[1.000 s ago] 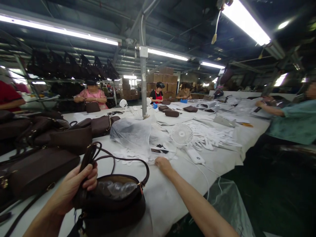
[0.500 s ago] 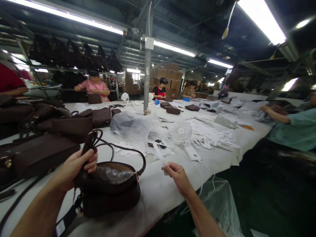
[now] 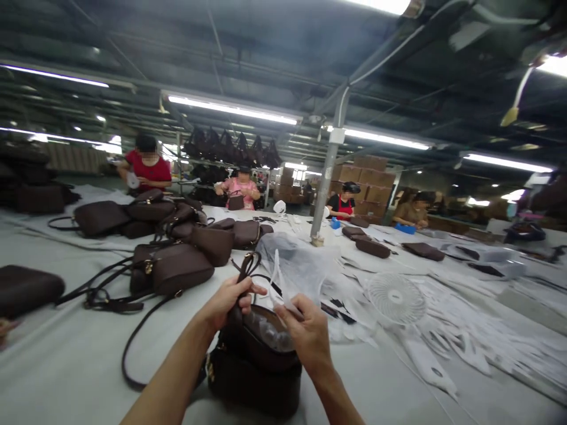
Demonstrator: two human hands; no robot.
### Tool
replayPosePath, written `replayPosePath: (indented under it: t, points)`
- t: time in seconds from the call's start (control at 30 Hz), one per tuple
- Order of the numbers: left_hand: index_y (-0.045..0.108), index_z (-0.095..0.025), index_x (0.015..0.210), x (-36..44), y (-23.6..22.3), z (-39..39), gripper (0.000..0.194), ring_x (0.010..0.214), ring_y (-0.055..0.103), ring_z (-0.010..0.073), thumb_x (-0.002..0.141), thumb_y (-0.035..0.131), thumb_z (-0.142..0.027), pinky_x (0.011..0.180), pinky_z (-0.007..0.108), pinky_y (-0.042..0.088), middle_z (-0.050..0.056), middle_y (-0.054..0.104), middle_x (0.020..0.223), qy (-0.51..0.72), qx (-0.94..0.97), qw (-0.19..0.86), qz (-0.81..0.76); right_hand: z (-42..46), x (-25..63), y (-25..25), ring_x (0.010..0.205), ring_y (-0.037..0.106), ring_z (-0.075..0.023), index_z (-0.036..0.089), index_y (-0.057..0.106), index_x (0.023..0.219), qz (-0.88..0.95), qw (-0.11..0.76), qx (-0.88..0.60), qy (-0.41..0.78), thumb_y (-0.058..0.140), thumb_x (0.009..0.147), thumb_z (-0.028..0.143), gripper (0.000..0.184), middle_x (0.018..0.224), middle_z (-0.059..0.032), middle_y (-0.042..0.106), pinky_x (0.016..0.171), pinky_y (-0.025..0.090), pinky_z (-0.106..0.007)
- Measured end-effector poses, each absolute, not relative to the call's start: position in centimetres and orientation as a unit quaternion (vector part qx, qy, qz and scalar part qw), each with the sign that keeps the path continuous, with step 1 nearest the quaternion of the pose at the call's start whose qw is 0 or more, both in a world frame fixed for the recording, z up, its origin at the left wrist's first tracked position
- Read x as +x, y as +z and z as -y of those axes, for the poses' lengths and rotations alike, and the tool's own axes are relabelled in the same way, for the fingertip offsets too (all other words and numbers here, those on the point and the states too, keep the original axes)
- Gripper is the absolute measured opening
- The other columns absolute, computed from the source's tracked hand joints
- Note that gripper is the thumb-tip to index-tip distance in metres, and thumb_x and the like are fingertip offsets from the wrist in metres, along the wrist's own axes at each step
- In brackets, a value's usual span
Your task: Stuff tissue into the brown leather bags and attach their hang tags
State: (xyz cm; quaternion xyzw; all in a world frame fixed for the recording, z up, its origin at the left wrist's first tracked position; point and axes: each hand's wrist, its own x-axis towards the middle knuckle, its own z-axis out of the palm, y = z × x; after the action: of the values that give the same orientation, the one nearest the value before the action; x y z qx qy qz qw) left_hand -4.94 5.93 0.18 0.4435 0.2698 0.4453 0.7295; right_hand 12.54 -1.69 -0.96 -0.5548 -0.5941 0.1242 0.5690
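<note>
A dark brown handbag (image 3: 257,383) stands upright on the table in front of me, its top unzipped. Clear plastic stuffing (image 3: 268,330) shows inside the opening. My left hand (image 3: 230,301) is closed around the bag's gathered strap (image 3: 246,268), holding it up over the left side. Above the bag's right side, my right hand (image 3: 305,327) pinches a thin white strip (image 3: 278,274) that points upward close to the left fingers. Behind the hands lies a translucent plastic bag (image 3: 295,260).
Several brown bags (image 3: 177,268) with trailing straps are heaped to the left. On the right, a white fan (image 3: 396,298) lies beside a spread of white strips (image 3: 469,319). A metal post (image 3: 325,183) rises from the table. Co-workers (image 3: 148,168) sit along the far side.
My right hand has lifted a white strip from the table and carried it left to the bag. The left hand keeps hold of the strap. The view has swung left.
</note>
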Motion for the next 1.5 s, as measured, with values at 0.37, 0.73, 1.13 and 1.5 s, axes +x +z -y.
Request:
replayPosePath:
  t: [0.37, 0.73, 1.13, 1.5]
  points:
    - [0.041, -0.018, 0.076, -6.0, -1.5, -7.0, 0.032, 0.043, 0.046, 0.0040, 0.082, 0.069, -0.031, 0.043, 0.016, 0.042, -0.006, 0.051, 0.061, 0.480, 0.356, 0.774, -0.209, 0.5, 12.4, 0.4, 0.060, 0.057, -0.0148, 0.020, 0.056, 0.069, 0.668, 0.505, -0.531, 0.128, 0.041, 0.092, 0.049, 0.041, 0.062, -0.0004, 0.061, 0.062, 0.041, -0.026]
    - [0.040, -0.019, 0.076, -5.6, -1.4, -6.6, 0.040, 0.042, 0.042, 0.0034, 0.075, 0.076, -0.036, 0.043, 0.016, 0.035, -0.007, 0.050, 0.062, 0.473, 0.378, 0.777, -0.170, 1.8, 24.4, -2.4, 0.090, 0.063, -0.0306, 0.012, 0.061, 0.112, 0.534, 0.502, -0.680, -0.031, 0.052, 0.078, 0.059, 0.059, 0.102, -0.0173, 0.065, 0.073, 0.052, -0.042]
    - [0.043, -0.018, 0.075, -5.3, -0.6, -4.8, 0.045, 0.042, 0.039, 0.0029, 0.070, 0.078, -0.044, 0.042, 0.016, 0.033, -0.007, 0.049, 0.060, 0.453, 0.436, 0.756, -0.180, 0.6, 8.5, -0.2, 0.055, 0.056, -0.0090, 0.015, 0.067, 0.076, 0.406, 0.634, -0.405, 0.518, 0.084, 0.058, 0.044, 0.038, 0.065, 0.0017, 0.061, 0.046, 0.045, -0.018]
    - [0.047, -0.017, 0.081, -5.0, -0.8, -5.1, 0.038, 0.039, 0.038, 0.0033, 0.074, 0.072, -0.046, 0.043, 0.016, 0.033, -0.009, 0.045, 0.053, 0.456, 0.452, 0.731, -0.230, 2.7, 10.4, 1.5, 0.078, 0.068, -0.0182, 0.017, 0.059, 0.079, 0.433, 0.636, -0.358, 0.529, 0.080, 0.066, 0.040, 0.034, 0.076, -0.0015, 0.069, 0.064, 0.052, -0.025]
